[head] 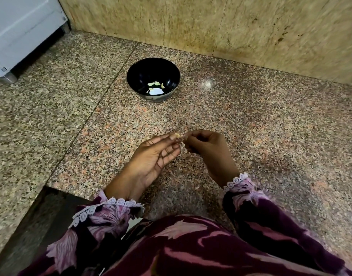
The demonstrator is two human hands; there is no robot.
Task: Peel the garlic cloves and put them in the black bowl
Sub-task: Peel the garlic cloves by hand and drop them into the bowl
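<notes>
Pale clove (177, 135) pinched at the left hand's (151, 156) thumb and fingertip, other fingers straight. Right hand (205, 148) curled, its grip pinching at the clove's end, touching the left fingertips. Both hover low over the speckled granite desk (270, 126). Farther out, well apart: black bowl (131, 76) with a few peeled cloves (156, 84) inside. White appliance (21, 32) far left.
</notes>
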